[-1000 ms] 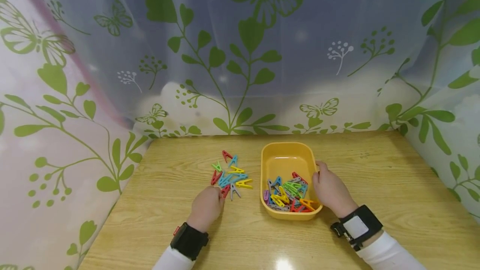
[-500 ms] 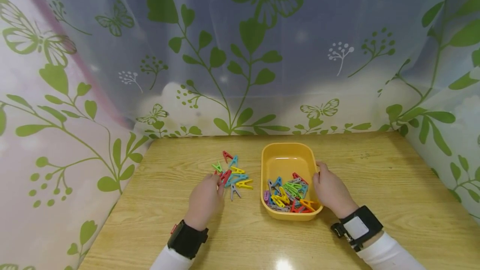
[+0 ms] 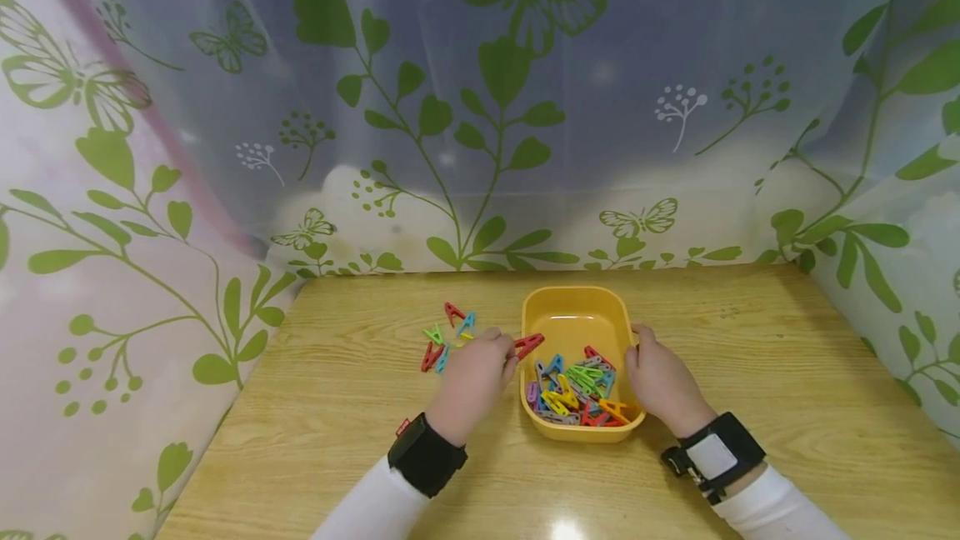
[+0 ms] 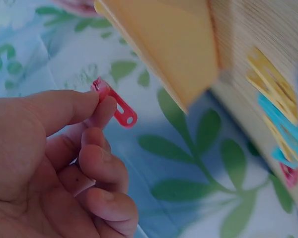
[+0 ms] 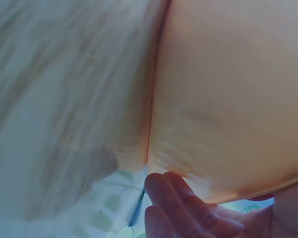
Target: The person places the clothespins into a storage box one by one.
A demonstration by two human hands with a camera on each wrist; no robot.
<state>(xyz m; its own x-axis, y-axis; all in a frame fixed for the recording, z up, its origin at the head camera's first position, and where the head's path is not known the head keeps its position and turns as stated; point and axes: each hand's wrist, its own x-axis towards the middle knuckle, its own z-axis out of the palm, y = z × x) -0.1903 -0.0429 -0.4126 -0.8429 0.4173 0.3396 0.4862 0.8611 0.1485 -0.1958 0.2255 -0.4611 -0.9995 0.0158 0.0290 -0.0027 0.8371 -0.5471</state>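
My left hand (image 3: 474,377) pinches a red clothespin (image 3: 528,346) between thumb and fingertips, over the left rim of a yellow plastic tub (image 3: 577,298). In the left wrist view the red clothespin (image 4: 120,106) sticks out past the fingertips; the other fingers curl below it. My right hand (image 3: 666,377) grips the tub's right side, with its fingers (image 5: 171,198) against the outer wall in the right wrist view. Several clothespins in many colours, such as a yellow clothespin (image 3: 567,390), lie heaped in the tub's near half.
Left of the tub lie loose clothespins, among them a red clothespin (image 3: 453,312) and a green clothespin (image 3: 433,334); my left hand hides part of this group. A leaf-patterned curtain (image 3: 480,107) stands behind and beside the wooden table (image 3: 300,440).
My left hand has picked the red clothespin out of the loose group and carried it right to the tub's left rim. The right hand and the tub have stayed in place.
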